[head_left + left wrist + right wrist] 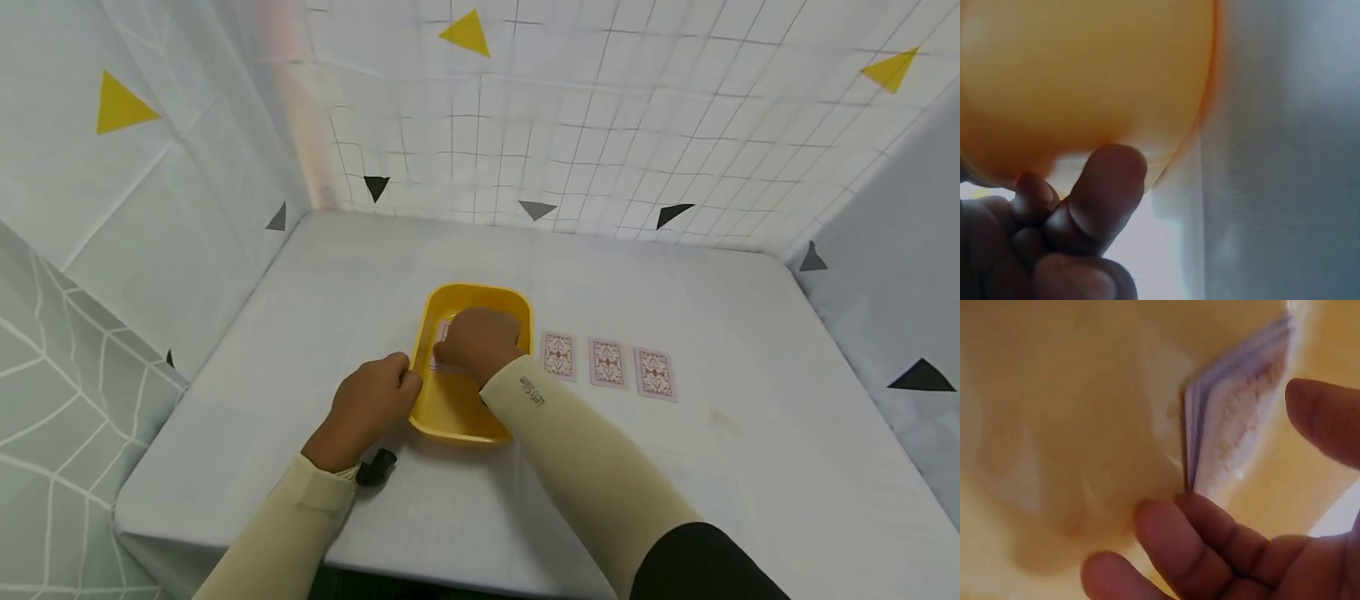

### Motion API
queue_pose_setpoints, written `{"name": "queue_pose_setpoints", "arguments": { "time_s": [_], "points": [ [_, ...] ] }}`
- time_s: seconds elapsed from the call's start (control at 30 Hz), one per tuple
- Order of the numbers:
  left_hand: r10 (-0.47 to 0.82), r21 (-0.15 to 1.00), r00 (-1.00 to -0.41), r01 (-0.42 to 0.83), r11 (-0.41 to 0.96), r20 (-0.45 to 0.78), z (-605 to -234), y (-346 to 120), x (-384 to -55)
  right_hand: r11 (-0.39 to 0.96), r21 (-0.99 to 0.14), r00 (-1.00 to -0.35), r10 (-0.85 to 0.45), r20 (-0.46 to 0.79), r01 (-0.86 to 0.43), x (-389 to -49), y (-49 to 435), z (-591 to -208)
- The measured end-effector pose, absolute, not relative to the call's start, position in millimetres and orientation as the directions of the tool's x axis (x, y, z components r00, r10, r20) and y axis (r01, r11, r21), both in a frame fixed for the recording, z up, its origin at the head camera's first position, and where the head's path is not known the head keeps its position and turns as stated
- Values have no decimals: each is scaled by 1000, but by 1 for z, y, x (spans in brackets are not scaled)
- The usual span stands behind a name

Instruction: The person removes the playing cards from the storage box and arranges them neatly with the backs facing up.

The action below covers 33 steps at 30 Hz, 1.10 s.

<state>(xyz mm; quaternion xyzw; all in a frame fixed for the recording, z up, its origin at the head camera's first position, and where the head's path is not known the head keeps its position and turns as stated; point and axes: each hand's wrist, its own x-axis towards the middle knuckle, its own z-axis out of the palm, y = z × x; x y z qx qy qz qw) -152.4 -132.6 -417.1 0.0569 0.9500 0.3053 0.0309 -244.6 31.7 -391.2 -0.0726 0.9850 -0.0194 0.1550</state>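
Note:
A yellow plastic tray (446,417) sits on the white-covered table. My left hand (371,404) grips its left rim, and a fingertip (1113,169) presses the tray's wall in the left wrist view. Inside the tray is my right hand (482,342), beside a small stack of playing cards (1241,419). Its fingertips are at the stack's lower corner, while the thumb (1322,422) stands apart from the cards. From the head view, the right hand covers most of the stack. Three patterned playing cards lie in a row right of the tray; the nearest card (558,357) is close to its side.
The middle card (607,363) and the far card (656,374) lie flat, pattern up. White sheeting (570,117) with grid lines and coloured triangles hangs behind the table (750,467) and at its sides. A black wrist device (377,468) is by my left wrist.

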Motion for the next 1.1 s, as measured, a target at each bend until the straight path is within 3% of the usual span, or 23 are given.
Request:
{"name": "queue_pose_setpoints", "arguments": {
  "time_s": [0.2, 0.43, 0.67, 0.87, 1.1],
  "points": [
    [131, 583, -991, 97, 807, -17, -421, -132, -154, 991, -75, -931, -134, -340, -115, -249, 32, -394],
    [117, 569, -993, 85, 818, -19, -421, -131, -154, 959, -282, -935, -134, -329, -39, -256, 48, -400],
    [115, 565, -993, 84, 821, -19, -419, -132, -153, 909, -411, -900, -116, -421, 75, -257, 48, -393],
    [111, 560, -993, 76, 825, -28, -418, -132, -152, 878, -460, -891, -101, -442, 129, -257, 48, -389],
    [105, 554, -994, 72, 829, -28, -419, -132, -151, 891, -446, -883, -138, -449, 88, -255, 52, -375]
  ]
}}
